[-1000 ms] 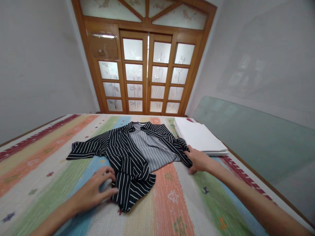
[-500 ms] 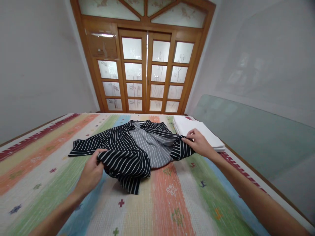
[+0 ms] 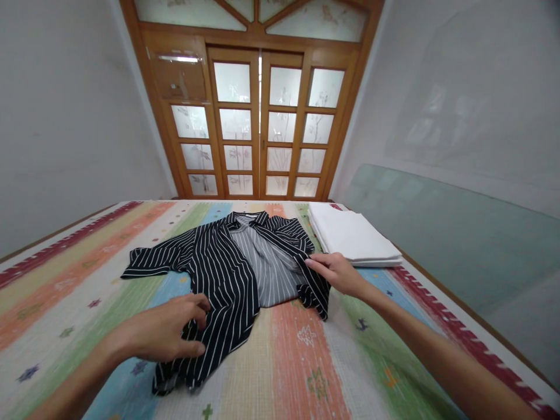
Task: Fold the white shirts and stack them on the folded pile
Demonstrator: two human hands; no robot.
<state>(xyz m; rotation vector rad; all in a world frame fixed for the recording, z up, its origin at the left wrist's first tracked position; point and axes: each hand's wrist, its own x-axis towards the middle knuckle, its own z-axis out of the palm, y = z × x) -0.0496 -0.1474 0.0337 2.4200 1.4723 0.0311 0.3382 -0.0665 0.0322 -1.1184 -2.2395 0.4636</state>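
Note:
A black shirt with white stripes (image 3: 223, 280) lies spread on the patterned bedspread, its collar toward the doors and its front parted. The paler grey inside of the back shows between the two front panels. Over the left front panel, near its hem, is my left hand (image 3: 170, 329), fingers apart and curved, holding nothing. My right hand (image 3: 339, 273) pinches the edge of the right front panel between thumb and fingers. That panel's lower corner hangs bunched beneath the hand. The left sleeve lies stretched out to the side.
A stack of folded white cloth (image 3: 350, 236) sits at the right, just beyond my right hand. The striped bedspread (image 3: 301, 361) covers the bed. A pale green headboard-like panel (image 3: 437, 233) runs along the right wall. Wooden glazed doors (image 3: 258, 125) stand at the far end.
My left hand has let go of the left panel, which now lies flatter and nearer to me. My right hand has moved left, bringing the right panel's edge inward.

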